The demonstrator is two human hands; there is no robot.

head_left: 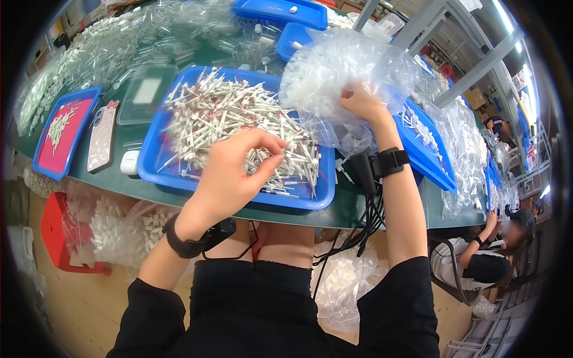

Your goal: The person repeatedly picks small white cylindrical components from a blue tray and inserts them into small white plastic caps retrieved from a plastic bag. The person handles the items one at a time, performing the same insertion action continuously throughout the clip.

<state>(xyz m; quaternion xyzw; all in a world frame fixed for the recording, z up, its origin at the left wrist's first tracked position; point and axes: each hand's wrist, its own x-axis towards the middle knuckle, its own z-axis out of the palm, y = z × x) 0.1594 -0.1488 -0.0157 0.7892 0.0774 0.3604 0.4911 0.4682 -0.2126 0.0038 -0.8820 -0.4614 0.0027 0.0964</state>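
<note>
My left hand [230,170] hovers over a blue tray [328,179] heaped with thin white stick-like parts [221,116], some with reddish bits. Its thumb and forefinger curve toward each other with a gap between them, and nothing shows there. To the right, my right hand [365,106] reaches to a large clear plastic bag [325,65] holding whitish contents, which lies over the tray's far right corner. The right fingers are curled in, partly veiled by plastic and blur; what they hold, if anything, is hidden.
On the green table [128,179] at left are a pink-lined blue tray [45,164], a phone [102,137], a white case [129,161] and a clear lidded box [146,92]. Black cables [371,209] hang by my right forearm. A person [477,256] sits far right.
</note>
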